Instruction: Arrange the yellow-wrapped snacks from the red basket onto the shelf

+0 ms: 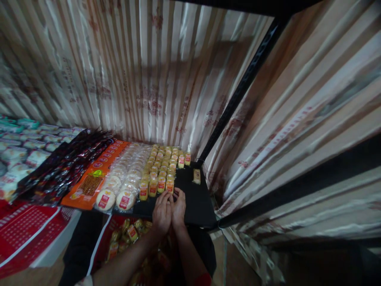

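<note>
Small yellow-wrapped snack packs with red labels (153, 186) stand in several rows on a black shelf (193, 202). At the front of the rightmost long row, my left hand (162, 213) and my right hand (178, 206) are close together, fingers bent in around the near end of a snack pack (169, 186). The lower part of that pack is hidden by my fingers. Below my forearms, a red basket (99, 248) holds many loose packs of the same kind (132, 233).
Left of the rows are round white packs (125, 200), an orange bag (89, 186), dark bags (62, 167) and white packs. One tan pack (197, 176) lies near the shelf's right corner. A black post (238, 95) and a pleated curtain (166, 79) border the shelf.
</note>
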{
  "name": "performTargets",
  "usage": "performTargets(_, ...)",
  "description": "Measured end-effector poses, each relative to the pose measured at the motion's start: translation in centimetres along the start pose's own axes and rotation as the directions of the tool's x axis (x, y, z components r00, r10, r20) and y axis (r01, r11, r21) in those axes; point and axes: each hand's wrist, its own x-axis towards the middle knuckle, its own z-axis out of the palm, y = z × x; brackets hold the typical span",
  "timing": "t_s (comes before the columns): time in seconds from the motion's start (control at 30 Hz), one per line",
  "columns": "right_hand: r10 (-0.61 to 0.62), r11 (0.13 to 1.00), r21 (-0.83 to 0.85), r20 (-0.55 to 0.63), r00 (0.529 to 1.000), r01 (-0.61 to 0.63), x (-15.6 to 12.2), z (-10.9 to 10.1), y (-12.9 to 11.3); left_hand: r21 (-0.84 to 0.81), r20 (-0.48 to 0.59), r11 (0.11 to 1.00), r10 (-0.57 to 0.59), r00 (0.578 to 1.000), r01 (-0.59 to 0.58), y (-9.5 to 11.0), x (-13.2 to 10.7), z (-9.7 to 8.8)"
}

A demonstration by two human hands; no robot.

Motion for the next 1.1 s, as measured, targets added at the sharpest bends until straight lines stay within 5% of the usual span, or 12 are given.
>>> performTargets(0.33,-0.089,0.985,-0.15,-0.042,0.995,0.081,-2.2,-0.3,-0.3,-0.02,0.06,0.994,-0.105,0.993,0.107,0.9,-1.9,-1.9)
performTargets(0.57,-0.109,0.99,-0.098,-0.078,0.991,0.102,-6.1,0.0,-1.4,-0.086,0.065,0.996,-0.031,0.997,0.037,0.5,-4.1,-3.9)
performTargets(0.93,0.006,0.994,-0.11,0.269,0.963,0.025,-13.6,1.0,2.5,0.036,0.23,0.993,-0.12,0.966,0.115,-4.7,-10.1,-4.8)
performTargets(1.1,0.156,0.983,-0.15,0.356,0.921,-0.108,-15.2,3.3,4.6,0.203,0.327,0.936,-0.341,0.881,0.287,-6.5,-11.6,-5.3)
